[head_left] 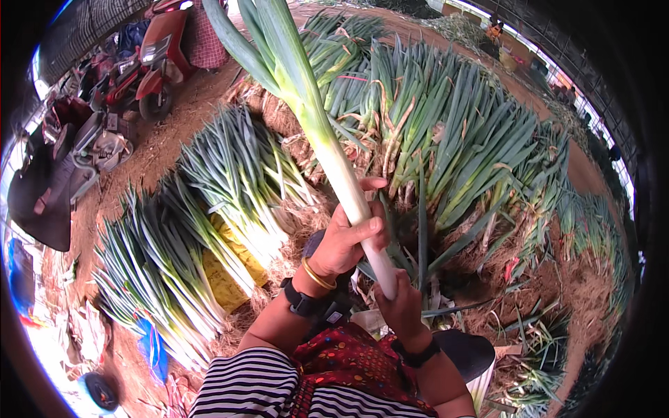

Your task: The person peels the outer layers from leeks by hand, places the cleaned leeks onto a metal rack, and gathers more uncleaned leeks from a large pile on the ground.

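A long green onion (334,150) slants across the middle, its white stalk toward me and its green leaves reaching past the top edge. My left hand (341,240) is closed round the lower part of the white stalk, thumb laid across it. Lower down, my right hand (403,303) grips the stalk's root end, which its fingers partly hide. To the left lie cleaned green onions (230,174) in rows, white ends toward me. Beyond my hands stands a large heap of untrimmed green onions (446,132) with dry, brownish outer leaves and roots.
A yellow sheet (226,268) shows between the left rows. Loose roots and soil (529,299) with leaf scraps lie at the right. Red motorbikes (157,59) are parked at the far left on the dirt ground (132,157). A blue plastic piece (155,348) is at the lower left.
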`<state>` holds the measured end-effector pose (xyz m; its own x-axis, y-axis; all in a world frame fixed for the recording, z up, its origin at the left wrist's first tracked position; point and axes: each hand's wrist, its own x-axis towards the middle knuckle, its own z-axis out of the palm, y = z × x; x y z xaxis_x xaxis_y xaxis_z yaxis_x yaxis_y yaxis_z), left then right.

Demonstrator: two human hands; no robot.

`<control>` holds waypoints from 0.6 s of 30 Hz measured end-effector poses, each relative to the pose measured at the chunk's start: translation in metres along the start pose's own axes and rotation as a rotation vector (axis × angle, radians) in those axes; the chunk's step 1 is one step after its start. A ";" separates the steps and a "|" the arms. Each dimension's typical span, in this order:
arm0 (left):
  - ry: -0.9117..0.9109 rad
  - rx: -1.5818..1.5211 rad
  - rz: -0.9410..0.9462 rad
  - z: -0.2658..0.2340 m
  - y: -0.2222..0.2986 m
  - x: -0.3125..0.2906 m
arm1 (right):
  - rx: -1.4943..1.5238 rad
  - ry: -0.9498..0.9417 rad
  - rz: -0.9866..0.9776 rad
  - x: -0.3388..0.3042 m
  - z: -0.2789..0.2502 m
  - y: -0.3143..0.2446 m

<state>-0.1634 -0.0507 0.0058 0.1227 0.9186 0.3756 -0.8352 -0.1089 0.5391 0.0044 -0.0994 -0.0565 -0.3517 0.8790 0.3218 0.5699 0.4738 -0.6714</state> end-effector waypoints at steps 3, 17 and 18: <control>0.266 0.207 0.174 0.003 0.026 0.008 | -0.081 0.125 -0.080 0.001 0.003 0.006; 0.478 0.395 0.071 0.007 0.015 0.010 | -0.241 0.076 -0.158 0.083 -0.018 -0.048; 0.448 0.361 0.086 0.008 0.013 0.012 | -0.212 0.036 -0.167 0.086 -0.022 -0.047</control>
<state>-0.1687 -0.0443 0.0232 -0.2415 0.9634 0.1162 -0.5871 -0.2404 0.7730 -0.0363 -0.0454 0.0171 -0.4294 0.7873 0.4426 0.6505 0.6095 -0.4532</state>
